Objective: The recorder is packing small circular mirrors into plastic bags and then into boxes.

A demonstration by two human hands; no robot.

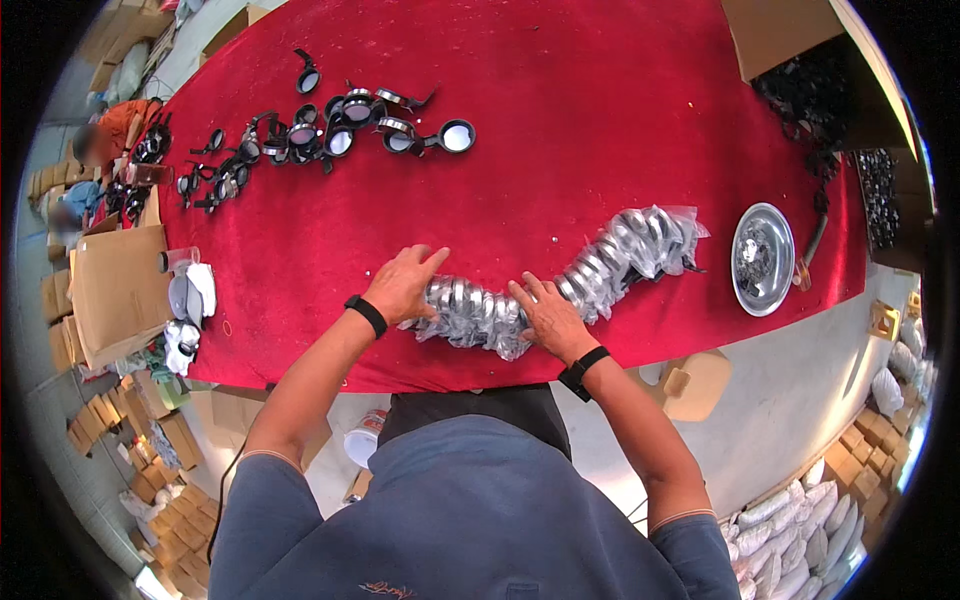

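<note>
A long curved row of round metal-rimmed pieces in clear plastic bags [480, 305] lies along the near side of the red-covered table. At its left end rests my left hand [402, 287], open, thumb and fingers spread around the end piece. My right hand [552, 320] is closed over the middle of the row, its fingers on top and its thumb at the near side. From there the bagged row bends away to the far right, where loose plastic [682, 222] sticks out. My palms hide part of the pieces.
Several black-rimmed round lens pieces with straps [340, 125] lie scattered at the far left. A shiny metal bowl [763, 262] with small parts stands at the right, beside a handled tool [808, 255]. An open carton [780, 35] of black parts is at the far right; another carton [125, 290] stands left.
</note>
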